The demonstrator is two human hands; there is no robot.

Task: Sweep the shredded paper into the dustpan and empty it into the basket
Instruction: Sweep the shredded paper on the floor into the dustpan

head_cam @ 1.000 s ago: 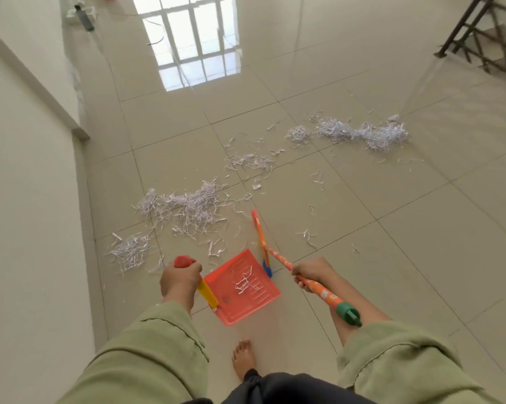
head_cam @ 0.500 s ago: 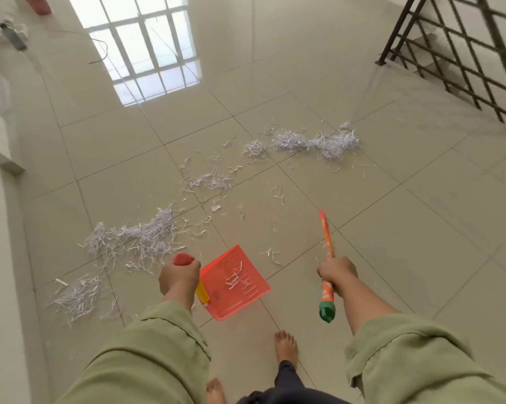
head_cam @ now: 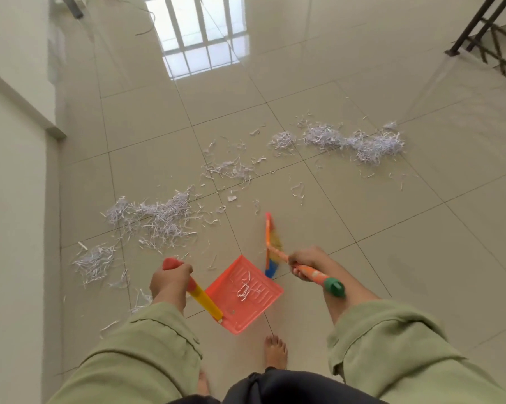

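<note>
Orange plastic fills the right hand (head_cam: pixel 305 262), whose fingers are curled tight round the patterned handle of a small broom (head_cam: pixel 299 265); the handle's green end cap pokes out behind the wrist, and the broom's head, orange-backed with yellow and blue bristles, stands on edge just beside the far right edge of the dustpan (head_cam: pixel 244 295). The bristles are blurred, so whether they touch the floor cannot be told. The left hand (head_cam: pixel 170 282) is wrapped in a fist round the dustpan's upright handle, red at the top and yellow lower down, which runs down to the pan's near left corner. The pan itself is coral-red, ribbed, and sits low over the tiled floor (head_cam: pixel 391 272) between the two hands, with a few white strips lying in its middle. Both forearms come out of loose green sleeves (head_cam: pixel 141 357), and a bare foot (head_cam: pixel 276 351) shows just below the pan.

Most of the shredded paper (head_cam: pixel 161 218) lies on the tiles beyond and to the left of the pan: a dense heap ahead of the left hand, a smaller heap nearer the wall, loose strips in the centre, and a long heap well off to the right. A dark stair railing (head_cam: pixel 484 42) stands at the top right corner, and a window's reflection shines on the far tiles.
</note>
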